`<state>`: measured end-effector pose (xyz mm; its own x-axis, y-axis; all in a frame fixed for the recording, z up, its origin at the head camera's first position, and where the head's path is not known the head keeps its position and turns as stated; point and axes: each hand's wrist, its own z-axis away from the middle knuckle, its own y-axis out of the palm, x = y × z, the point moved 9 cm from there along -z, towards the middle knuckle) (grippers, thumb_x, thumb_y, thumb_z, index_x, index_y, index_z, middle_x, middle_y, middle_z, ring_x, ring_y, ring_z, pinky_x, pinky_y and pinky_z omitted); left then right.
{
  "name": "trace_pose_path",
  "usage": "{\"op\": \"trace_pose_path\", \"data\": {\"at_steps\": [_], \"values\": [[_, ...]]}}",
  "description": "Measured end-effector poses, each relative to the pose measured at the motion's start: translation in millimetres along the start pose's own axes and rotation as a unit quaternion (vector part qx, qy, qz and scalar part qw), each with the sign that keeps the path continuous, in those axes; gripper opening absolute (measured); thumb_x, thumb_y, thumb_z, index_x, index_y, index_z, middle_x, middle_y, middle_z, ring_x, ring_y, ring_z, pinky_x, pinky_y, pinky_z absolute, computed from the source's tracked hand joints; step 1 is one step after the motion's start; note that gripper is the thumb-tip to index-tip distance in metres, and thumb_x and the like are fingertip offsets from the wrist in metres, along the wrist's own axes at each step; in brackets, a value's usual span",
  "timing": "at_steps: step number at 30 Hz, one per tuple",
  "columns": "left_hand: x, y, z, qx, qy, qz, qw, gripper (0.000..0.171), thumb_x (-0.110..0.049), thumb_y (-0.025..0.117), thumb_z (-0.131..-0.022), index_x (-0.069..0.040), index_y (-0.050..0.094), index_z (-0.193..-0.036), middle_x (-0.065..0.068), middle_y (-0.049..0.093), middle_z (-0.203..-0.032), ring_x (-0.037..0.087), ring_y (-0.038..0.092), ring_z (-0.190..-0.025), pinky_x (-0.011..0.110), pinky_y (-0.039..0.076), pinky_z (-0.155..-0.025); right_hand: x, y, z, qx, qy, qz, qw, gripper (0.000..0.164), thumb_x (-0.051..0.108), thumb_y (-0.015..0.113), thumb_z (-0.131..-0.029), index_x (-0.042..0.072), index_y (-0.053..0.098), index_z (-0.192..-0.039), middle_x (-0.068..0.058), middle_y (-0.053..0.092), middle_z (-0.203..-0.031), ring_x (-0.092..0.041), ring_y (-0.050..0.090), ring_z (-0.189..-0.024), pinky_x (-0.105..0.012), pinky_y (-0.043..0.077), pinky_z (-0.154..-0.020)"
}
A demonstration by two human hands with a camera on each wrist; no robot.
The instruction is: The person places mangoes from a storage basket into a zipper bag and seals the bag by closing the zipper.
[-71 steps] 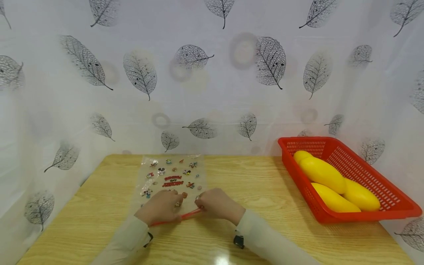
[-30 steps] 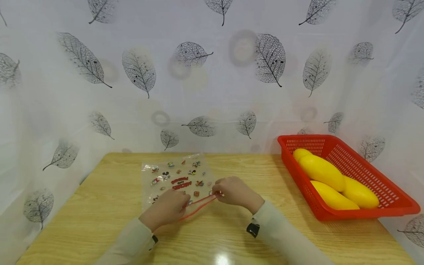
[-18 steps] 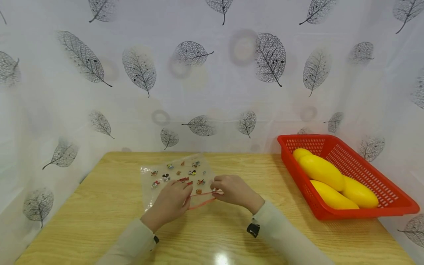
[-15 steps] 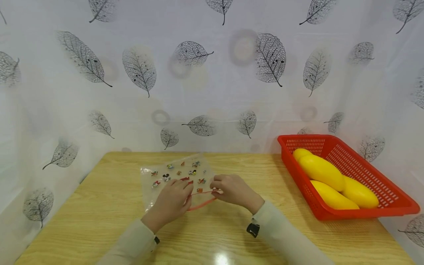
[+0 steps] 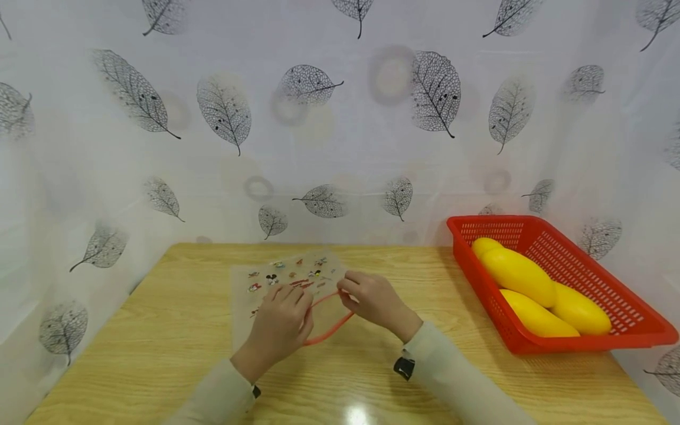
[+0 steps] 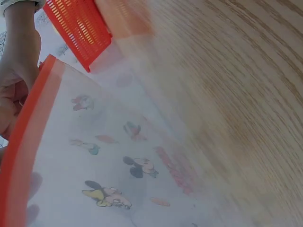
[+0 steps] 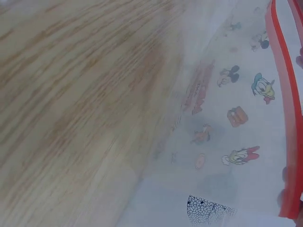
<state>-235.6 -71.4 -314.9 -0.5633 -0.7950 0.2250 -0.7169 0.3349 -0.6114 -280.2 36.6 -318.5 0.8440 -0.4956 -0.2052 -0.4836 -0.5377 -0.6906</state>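
A clear plastic bag (image 5: 241,304) with small cartoon pictures is seen in the lower part of the head view, a little left of the centre, above the wooden table (image 5: 133,336). Its red edge (image 5: 332,332) is turned toward the bottom of the frame. This edge is held by two hands, and its two sides are kept apart between them, so that a narrow loop is formed. The left part of the edge is gripped by the left hand (image 5: 278,321); its fingers are bent side by side over the bag, and the thumb is seen at their right. The other part is pinched by the right hand (image 5: 374,302), just right of the centre, between the thumb and bent fingers; how its lower fingers are placed cannot be told. In the left wrist view, dark fingertip shapes are seen through the plastic at the lower left. In the right wrist view, the red edge is seen along the right side. At the right of the head view, four yellow fruits (image 5: 517,274) are contained in a red basket (image 5: 589,344). The background is covered by a white curtain (image 5: 350,141) with printed dark leaves.
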Motion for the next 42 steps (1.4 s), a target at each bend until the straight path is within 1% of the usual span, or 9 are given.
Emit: {"op": "trace_pose_path", "data": {"at_steps": [8,12,18,21,27,30,35,39,42], "values": [[-0.3,-14.9,-6.2,-0.063,-0.017,-0.001,0.9979,0.008,-0.011,0.060,-0.071,-0.006,0.057,-0.076,0.006,0.059,-0.071,0.026,0.056,-0.070,0.042,0.048,-0.074,-2,-12,-5,-0.070,-0.009,0.011,0.997,0.023,0.002,0.074,-0.065,0.012,0.060,-0.080,0.003,0.056,-0.071,-0.005,0.051,-0.054,-0.016,0.041,-0.048],[-0.3,-19.1,-8.1,-0.073,-0.024,-0.004,0.9970,0.008,-0.012,0.060,-0.071,-0.006,0.057,-0.075,0.006,0.060,-0.072,0.026,0.056,-0.072,0.043,0.047,-0.078,-3,-20,-6,-0.099,-0.013,0.008,0.995,0.023,0.000,0.073,-0.064,0.011,0.060,-0.080,0.003,0.055,-0.070,-0.005,0.050,-0.053,-0.016,0.040,-0.047],[-2.1,-16.5,-7.9,-0.027,-0.026,-0.010,0.9993,0.013,-0.016,0.065,-0.071,-0.009,0.057,-0.078,0.003,0.059,-0.072,0.023,0.056,-0.073,0.040,0.046,-0.080,-11,-25,-4,-0.106,-0.001,0.005,0.994,0.022,0.000,0.072,-0.065,0.010,0.060,-0.081,0.001,0.057,-0.072,-0.006,0.053,-0.055,-0.018,0.043,-0.048],[-3.6,-15.6,-8.0,-0.005,-0.022,-0.013,0.9997,0.015,-0.019,0.067,-0.071,-0.010,0.058,-0.079,0.002,0.059,-0.072,0.022,0.056,-0.074,0.039,0.046,-0.081,-15,-25,-2,-0.107,-0.004,-0.002,0.994,0.023,0.000,0.072,-0.065,0.010,0.061,-0.083,0.000,0.058,-0.073,-0.007,0.054,-0.055,-0.019,0.044,-0.049],[-9.4,-14.5,-12.6,0.032,0.004,-0.011,0.9994,0.021,-0.020,0.075,-0.067,-0.012,0.061,-0.080,0.001,0.063,-0.074,0.019,0.058,-0.072,0.038,0.047,-0.081,-22,-21,0,-0.098,-0.025,-0.016,0.995,0.024,0.000,0.072,-0.065,0.009,0.063,-0.085,0.001,0.058,-0.074,-0.007,0.054,-0.055,-0.018,0.045,-0.050],[-12.5,-11.9,-14.0,0.041,0.016,-0.016,0.9989,0.020,-0.020,0.075,-0.067,-0.013,0.061,-0.080,0.000,0.064,-0.074,0.019,0.059,-0.071,0.037,0.047,-0.080,-25,-18,1,-0.088,-0.026,-0.021,0.996,0.024,0.000,0.073,-0.064,0.010,0.063,-0.084,0.002,0.057,-0.073,-0.006,0.053,-0.055,-0.018,0.044,-0.050],[-13.3,-9.7,-17.2,0.017,0.017,-0.022,0.9995,0.014,-0.019,0.071,-0.070,-0.012,0.061,-0.079,0.001,0.064,-0.071,0.019,0.059,-0.068,0.036,0.048,-0.079,-30,-18,2,-0.080,-0.018,-0.011,0.997,0.023,0.002,0.074,-0.065,0.011,0.063,-0.084,0.001,0.058,-0.073,-0.007,0.054,-0.055,-0.018,0.044,-0.049],[-11.0,-10.6,-21.5,-0.021,-0.004,-0.019,0.9996,0.012,-0.017,0.067,-0.070,-0.010,0.059,-0.075,0.001,0.061,-0.067,0.020,0.058,-0.064,0.036,0.049,-0.074,-35,-20,2,-0.076,0.003,0.008,0.997,0.022,0.005,0.076,-0.067,0.010,0.064,-0.085,0.000,0.060,-0.075,-0.010,0.057,-0.059,-0.022,0.048,-0.052],[-9.8,-11.3,-25.5,-0.042,-0.024,-0.013,0.9987,0.011,-0.016,0.066,-0.069,-0.010,0.057,-0.072,0.002,0.061,-0.067,0.021,0.060,-0.066,0.037,0.050,-0.073,-37,-24,3,-0.079,0.015,0.021,0.997,0.025,0.008,0.078,-0.065,0.009,0.065,-0.086,-0.002,0.062,-0.078,-0.013,0.060,-0.063,-0.025,0.051,-0.056]]}}
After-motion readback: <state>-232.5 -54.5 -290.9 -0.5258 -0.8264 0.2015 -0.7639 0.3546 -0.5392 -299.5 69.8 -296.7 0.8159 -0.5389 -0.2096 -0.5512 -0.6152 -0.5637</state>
